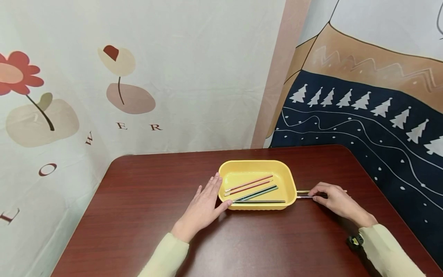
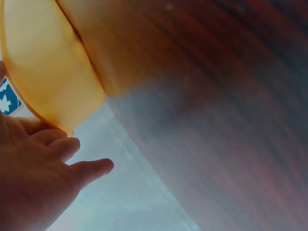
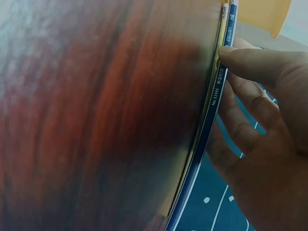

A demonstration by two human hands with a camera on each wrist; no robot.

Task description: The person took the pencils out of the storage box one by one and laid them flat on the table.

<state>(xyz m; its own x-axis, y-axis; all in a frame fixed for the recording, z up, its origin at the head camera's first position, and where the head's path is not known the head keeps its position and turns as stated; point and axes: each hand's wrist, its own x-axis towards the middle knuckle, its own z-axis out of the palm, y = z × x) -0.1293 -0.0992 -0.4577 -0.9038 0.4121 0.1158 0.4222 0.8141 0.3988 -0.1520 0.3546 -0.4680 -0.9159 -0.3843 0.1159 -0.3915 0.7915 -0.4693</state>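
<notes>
A yellow plastic tray [image 1: 257,164] stands on the table with several pencils lying in it: reddish ones [image 1: 249,184], green ones [image 1: 259,192] and a dark one [image 1: 266,201]. Against its left end rests my left hand [image 1: 204,204], fingers straight along the rim and thumb at the front corner. Right of the tray, my right hand [image 1: 337,199] pinches a dark blue pencil [image 3: 214,103] between thumb and fingers. Close alongside that pencil lies a yellow pencil [image 1: 303,191]; whether the fingers also hold it, I cannot tell.
The dark red-brown table [image 1: 145,200] has rounded back corners. Behind it hangs a pale cloth [image 1: 200,77] with flower prints, and to the right a navy cloth [image 1: 328,123] with white trees. A dark band [image 1: 355,241] sits at my right wrist.
</notes>
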